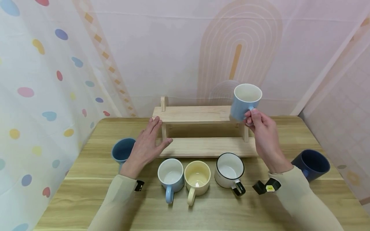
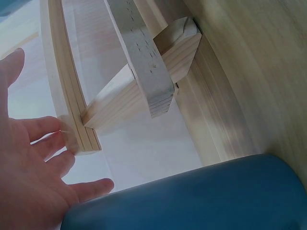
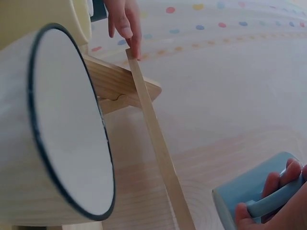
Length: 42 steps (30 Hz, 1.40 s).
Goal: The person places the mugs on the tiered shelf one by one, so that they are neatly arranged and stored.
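My right hand grips a light blue mug by its handle, white inside, raised over the right end of the wooden two-tier rack. The curled fingers around that handle also show in the right wrist view. With fingers spread, my left hand rests its fingertips on the left end of the upper board. In the left wrist view those fingertips touch the board's end. A teal blue mug stands beside the left wrist, partly hidden by it.
In front of the rack stand a light blue mug, a yellow mug and a white mug with a black rim, handles toward me. A dark navy mug is at the right, by the sleeve. Patterned curtain hangs behind the table.
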Tool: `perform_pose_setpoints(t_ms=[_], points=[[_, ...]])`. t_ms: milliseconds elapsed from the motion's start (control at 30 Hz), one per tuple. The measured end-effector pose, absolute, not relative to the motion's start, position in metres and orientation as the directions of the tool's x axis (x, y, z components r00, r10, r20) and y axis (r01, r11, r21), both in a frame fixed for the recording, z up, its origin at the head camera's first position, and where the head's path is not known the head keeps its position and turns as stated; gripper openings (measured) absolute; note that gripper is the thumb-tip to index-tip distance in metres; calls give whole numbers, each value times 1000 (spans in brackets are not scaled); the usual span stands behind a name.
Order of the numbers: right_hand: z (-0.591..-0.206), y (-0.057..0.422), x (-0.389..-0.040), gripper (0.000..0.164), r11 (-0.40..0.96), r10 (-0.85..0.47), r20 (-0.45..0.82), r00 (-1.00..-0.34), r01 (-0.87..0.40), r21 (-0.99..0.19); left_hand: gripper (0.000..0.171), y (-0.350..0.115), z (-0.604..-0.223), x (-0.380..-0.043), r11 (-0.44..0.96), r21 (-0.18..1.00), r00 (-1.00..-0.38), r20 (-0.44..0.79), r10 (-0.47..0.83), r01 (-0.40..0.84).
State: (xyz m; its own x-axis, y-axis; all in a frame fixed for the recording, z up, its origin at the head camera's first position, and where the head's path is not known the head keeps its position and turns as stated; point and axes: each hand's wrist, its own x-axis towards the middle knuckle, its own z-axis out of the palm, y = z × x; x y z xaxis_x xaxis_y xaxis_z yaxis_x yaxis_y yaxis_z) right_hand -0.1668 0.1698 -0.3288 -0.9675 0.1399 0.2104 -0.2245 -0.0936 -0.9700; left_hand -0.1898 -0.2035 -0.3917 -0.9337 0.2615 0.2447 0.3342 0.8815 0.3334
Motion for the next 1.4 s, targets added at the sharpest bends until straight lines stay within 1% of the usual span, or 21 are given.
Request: perform_pose_setpoints(t_ms=[333, 667, 1033, 1400], points=[[-322, 165, -183, 44, -75, 102, 160, -982, -167, -983, 88, -203, -393, -191, 877, 330, -926, 267, 268, 349], [-324, 161, -195, 41, -54, 52, 121, -991, -124, -991, 88, -203, -393, -193, 876, 333, -927, 262, 268, 348], [-324, 154, -203, 38, -30, 75, 80, -994, -82, -996, 88, -204, -393, -193, 881, 326, -930, 253, 268, 343], [-330, 151, -211, 39, -31, 70, 75, -995, -77, -997, 88, -206, -394, -194, 884, 323, -931, 251, 266, 339]])
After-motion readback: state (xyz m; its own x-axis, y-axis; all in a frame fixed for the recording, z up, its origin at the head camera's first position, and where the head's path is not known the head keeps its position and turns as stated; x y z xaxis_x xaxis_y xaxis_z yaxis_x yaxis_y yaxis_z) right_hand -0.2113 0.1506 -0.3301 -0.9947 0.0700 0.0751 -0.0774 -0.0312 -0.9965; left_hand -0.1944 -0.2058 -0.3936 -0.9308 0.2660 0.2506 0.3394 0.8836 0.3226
